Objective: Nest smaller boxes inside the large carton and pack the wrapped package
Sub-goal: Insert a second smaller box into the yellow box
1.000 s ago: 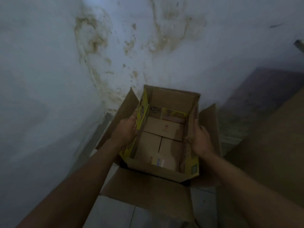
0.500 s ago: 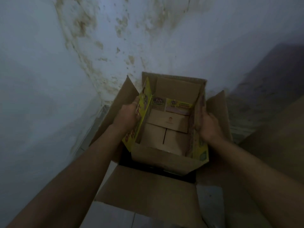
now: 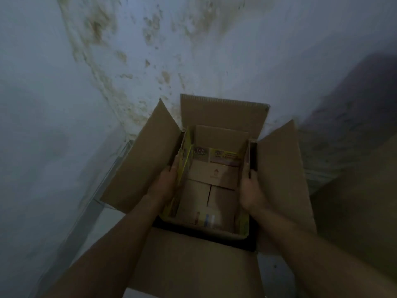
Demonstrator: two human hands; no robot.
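Lowering: yellow-printed inner box now sits down between the walls of the large carton; a second ago it was held higher, its base above the carton mouth.
Inner box position: against the carton's near wall, a dark gap showing along its near edge and at the far right corner; I judge it not fully bottomed yet.
Contents: small brown boxes packed flat in the inner box, with a printed packet at its far end; they have not shifted during the descent.
Left hand: pressed flat on the outside of the box's left wall, fingers reaching over the rim.
Right hand: pressed on the right wall, fingers curled over the rim; both hands squeeze the box between them.
Carton flaps: all four splayed open, left flap leaning toward the stained wall.
Wrapped package: not in view.
Meaning: nesting nearly done; release and package remain.
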